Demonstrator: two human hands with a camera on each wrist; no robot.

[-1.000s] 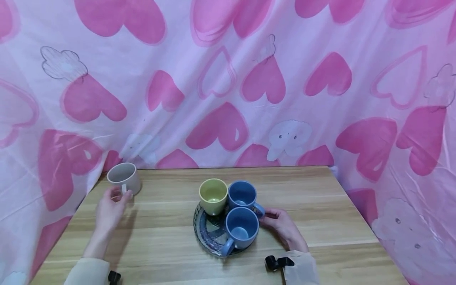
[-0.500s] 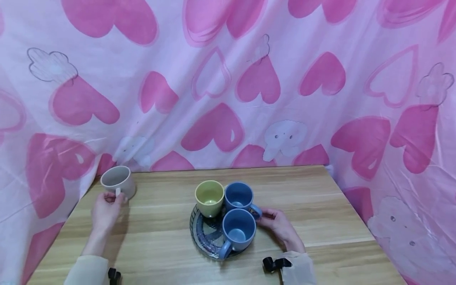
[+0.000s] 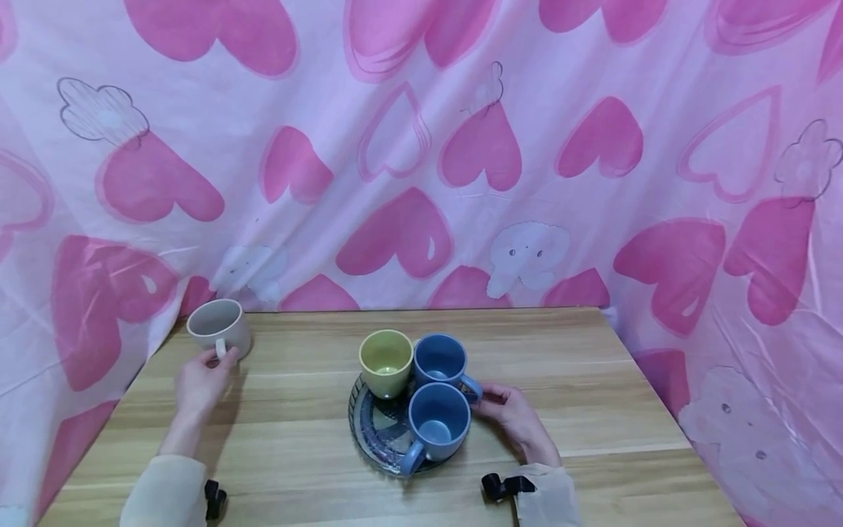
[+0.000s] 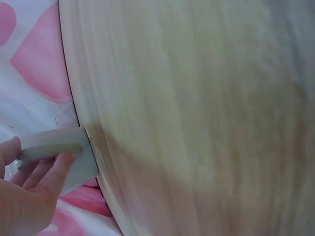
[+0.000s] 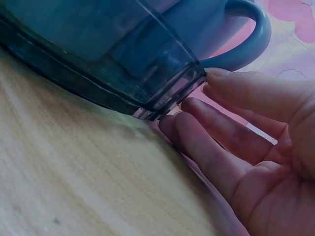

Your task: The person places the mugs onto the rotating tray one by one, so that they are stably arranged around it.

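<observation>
At the back left of the table, my left hand (image 3: 200, 384) holds a light grey mug (image 3: 235, 338) by its handle, thumb and fingers pinching it in the left wrist view. The mug stands upright there. My right hand (image 3: 520, 424) is at the right side of a round dark glass tray (image 3: 370, 439). Close up in the right wrist view, thumb and fingertips pinch the tray's rim (image 5: 170, 96), just below a blue mug's handle (image 5: 263, 42). On the tray stand a yellow-green cup (image 3: 386, 366), a rear blue mug (image 3: 440, 359) and a front blue mug (image 3: 440, 421), close together.
The wooden table (image 3: 296, 410) ends at the back and sides against a pink heart-patterned cloth (image 3: 408, 161). The grey mug is close to the table's back left corner. Black wrist mounts (image 3: 507, 487) sit by both sleeves.
The head view has shifted slightly. My left hand keeps hold of the grey mug in the back left corner. The right hand stays at the tray, and the tray's mugs keep their arrangement.
</observation>
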